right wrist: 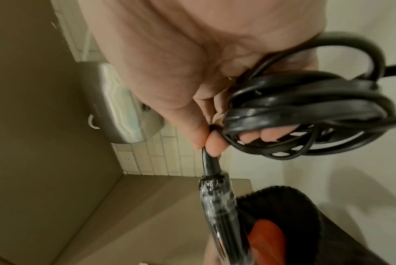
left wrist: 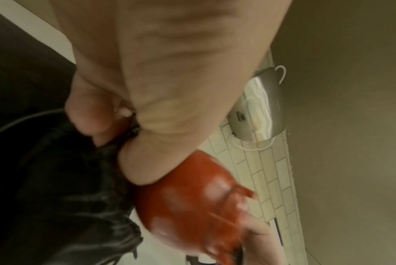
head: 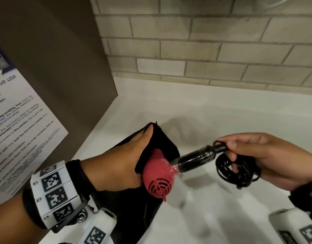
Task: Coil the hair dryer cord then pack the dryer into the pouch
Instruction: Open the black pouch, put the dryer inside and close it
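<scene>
The red hair dryer (head: 157, 176) has a black handle (head: 195, 160) wrapped in clear film. Its nose sits inside the mouth of the black pouch (head: 162, 143), and its rear grille faces me. My left hand (head: 127, 159) grips the pouch's rim and holds it open against the dryer's red body (left wrist: 192, 200). My right hand (head: 253, 155) pinches the end of the handle (right wrist: 211, 166) and holds the coiled black cord (head: 238, 170) looped over its fingers (right wrist: 305, 111). The pouch (right wrist: 283, 202) shows black, with the red nose inside it.
All this is above a white counter (head: 204, 117) in a corner. A brown panel (head: 63, 67) with a printed notice (head: 19, 131) stands at the left, and a tiled wall (head: 204, 50) runs behind. A steel dispenser (left wrist: 260, 105) hangs on that wall.
</scene>
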A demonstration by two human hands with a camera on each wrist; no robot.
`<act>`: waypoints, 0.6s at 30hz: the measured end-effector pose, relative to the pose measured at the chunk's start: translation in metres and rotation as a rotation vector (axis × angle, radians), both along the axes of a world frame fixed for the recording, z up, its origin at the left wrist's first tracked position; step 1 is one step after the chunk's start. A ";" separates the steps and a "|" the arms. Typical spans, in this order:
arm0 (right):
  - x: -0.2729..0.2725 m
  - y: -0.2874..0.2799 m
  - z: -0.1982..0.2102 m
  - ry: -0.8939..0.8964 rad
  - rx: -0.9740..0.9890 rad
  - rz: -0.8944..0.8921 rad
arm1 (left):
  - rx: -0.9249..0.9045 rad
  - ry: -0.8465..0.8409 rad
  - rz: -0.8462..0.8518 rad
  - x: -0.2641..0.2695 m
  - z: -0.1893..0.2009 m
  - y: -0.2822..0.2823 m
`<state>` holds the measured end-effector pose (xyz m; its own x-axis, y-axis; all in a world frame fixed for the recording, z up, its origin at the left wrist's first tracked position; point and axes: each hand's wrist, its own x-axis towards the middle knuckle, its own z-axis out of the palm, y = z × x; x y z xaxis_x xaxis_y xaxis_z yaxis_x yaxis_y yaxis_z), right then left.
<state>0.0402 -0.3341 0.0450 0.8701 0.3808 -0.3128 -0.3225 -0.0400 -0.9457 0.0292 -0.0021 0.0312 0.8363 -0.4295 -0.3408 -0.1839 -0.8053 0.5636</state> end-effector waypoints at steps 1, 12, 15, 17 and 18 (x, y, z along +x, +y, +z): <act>0.000 0.005 -0.004 0.018 0.002 -0.013 | 0.030 0.005 -0.008 -0.002 0.002 -0.001; 0.006 0.082 -0.018 -0.024 -0.126 -0.090 | 0.114 0.146 -0.041 0.001 0.031 -0.033; 0.008 0.100 -0.027 0.107 -0.071 -0.072 | 0.082 0.144 -0.065 0.004 0.033 -0.043; 0.013 0.100 -0.028 0.253 -0.014 -0.077 | 0.094 0.143 -0.087 0.002 0.035 -0.047; 0.015 0.099 -0.027 0.334 0.026 -0.087 | 0.108 0.142 -0.102 -0.001 0.034 -0.048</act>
